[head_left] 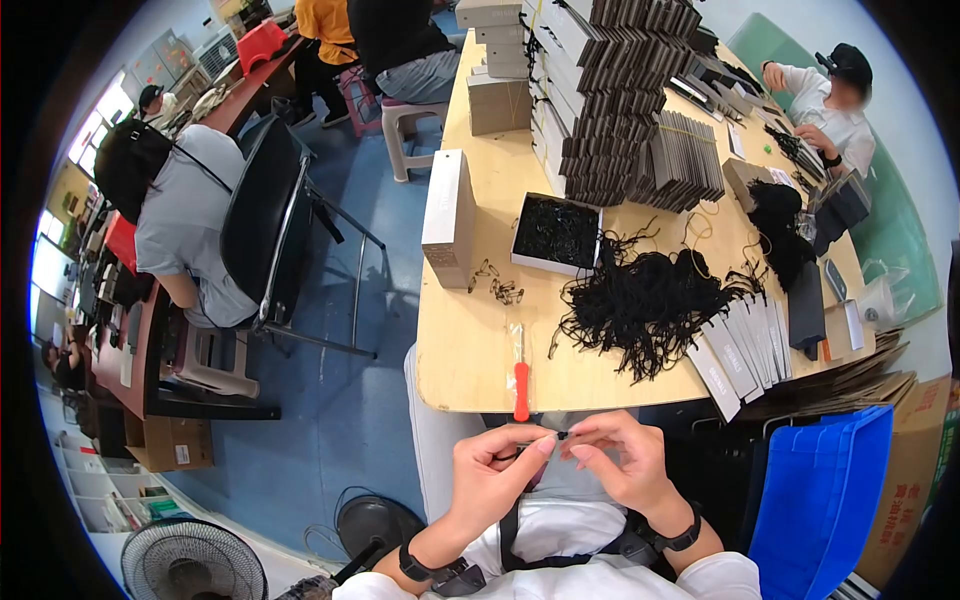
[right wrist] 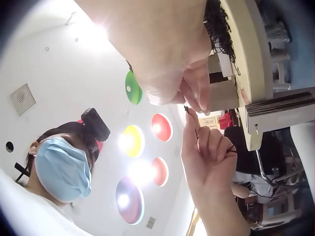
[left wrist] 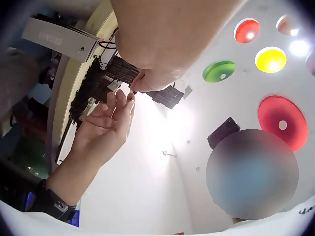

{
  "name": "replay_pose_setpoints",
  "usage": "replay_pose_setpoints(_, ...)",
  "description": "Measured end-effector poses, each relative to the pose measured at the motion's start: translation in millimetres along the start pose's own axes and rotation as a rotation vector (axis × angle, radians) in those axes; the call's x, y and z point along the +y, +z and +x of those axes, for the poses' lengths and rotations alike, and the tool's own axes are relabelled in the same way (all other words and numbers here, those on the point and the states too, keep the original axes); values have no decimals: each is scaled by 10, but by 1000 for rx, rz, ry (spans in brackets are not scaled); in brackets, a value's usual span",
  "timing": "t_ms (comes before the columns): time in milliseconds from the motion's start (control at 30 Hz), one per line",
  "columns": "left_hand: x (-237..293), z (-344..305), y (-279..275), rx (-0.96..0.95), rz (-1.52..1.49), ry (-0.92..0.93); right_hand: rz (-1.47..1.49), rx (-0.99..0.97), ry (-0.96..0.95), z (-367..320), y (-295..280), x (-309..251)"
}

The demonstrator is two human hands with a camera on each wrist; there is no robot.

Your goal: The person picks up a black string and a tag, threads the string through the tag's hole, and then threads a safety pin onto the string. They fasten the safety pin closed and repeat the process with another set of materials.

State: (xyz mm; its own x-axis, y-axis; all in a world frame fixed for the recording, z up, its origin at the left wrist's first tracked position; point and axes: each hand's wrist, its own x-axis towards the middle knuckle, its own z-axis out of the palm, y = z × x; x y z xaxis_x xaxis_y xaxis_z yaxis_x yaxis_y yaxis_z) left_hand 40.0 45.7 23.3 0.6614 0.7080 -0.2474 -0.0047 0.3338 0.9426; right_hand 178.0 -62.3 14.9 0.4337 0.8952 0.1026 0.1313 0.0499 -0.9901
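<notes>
Both hands meet just off the table's near edge in the head view. The left hand [head_left: 500, 470] pinches a small black piece [head_left: 562, 435] between thumb and forefinger, and a black cord runs by its curled fingers, also seen on the left hand [right wrist: 209, 157] in the right wrist view. From the other side the right hand [head_left: 625, 462] holds the same piece with its thumb and fingertips. In the left wrist view the right hand [left wrist: 106, 125] has its other fingers loosely bent. The piece's exact shape is too small to tell.
On the table [head_left: 450, 370] lie a red-handled tool [head_left: 521, 390], small metal clips [head_left: 507, 292], a box of black pieces [head_left: 556, 232], a heap of black cords [head_left: 640, 310], white-grey tags [head_left: 735, 360] and tall stacks [head_left: 610, 110]. A blue bin [head_left: 820, 500] stands right; another person [head_left: 835, 110] sits across.
</notes>
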Motion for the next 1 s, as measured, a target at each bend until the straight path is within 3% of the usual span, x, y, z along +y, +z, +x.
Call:
replay_pose_setpoints(233,-44,-2,-3,-5,59,6,-71,31,-33,-22,-34,16)
replay_pose_setpoints(300,-64,-2,1,-2,59,-1,-191,13,-166,18,-58,14)
replay_pose_setpoints(433,-104,-1,-7,-52,63,3,-24,77,-19,65,48,-79)
replay_pose_setpoints(533,-133,4,14,-87,44,-26,-49,-2,-42,54,-3,11)
replay_pose_setpoints(600,-148,-13,9,-91,-14,-71,-218,-16,-127,81,-53,-7)
replay_pose_setpoints(767,-66,-87,-25,-120,306,102,-423,-106,-288,129,-179,-123)
replay_pose_setpoints(833,15,-101,-17,-162,278,98,-429,-229,-284,120,-242,-170)
replay_pose_setpoints(1000,-21,-141,-67,-248,126,54,-473,-270,-365,76,-330,-175)
